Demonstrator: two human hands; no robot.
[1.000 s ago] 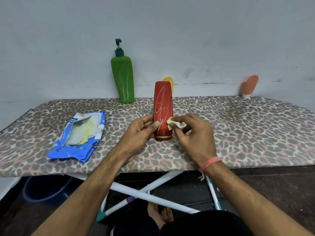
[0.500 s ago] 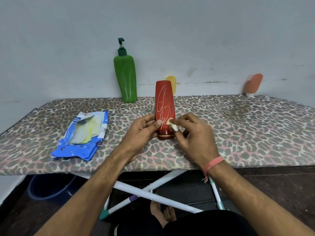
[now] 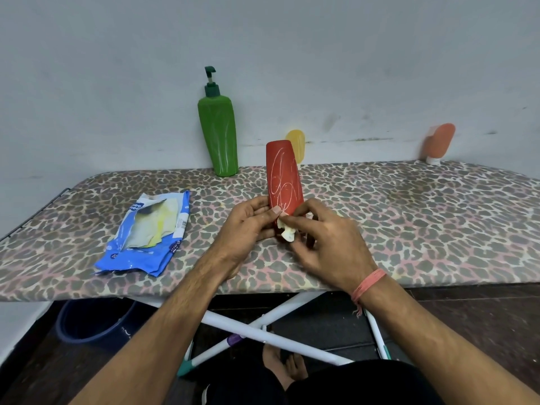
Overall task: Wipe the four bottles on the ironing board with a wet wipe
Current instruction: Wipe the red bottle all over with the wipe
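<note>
The red bottle (image 3: 283,179) now tilts back toward the green pump bottle (image 3: 218,133), lifted by the left hand (image 3: 248,226) curled round its base; the right hand (image 3: 324,241) has slid its pinched wet wipe (image 3: 287,232) lower; scribbles remain above, so wiping continues

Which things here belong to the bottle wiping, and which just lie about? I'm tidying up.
Job: red bottle, wet wipe, green pump bottle, yellow bottle, orange bottle, wipes packet.
Lying about: blue bucket under the board.
</note>
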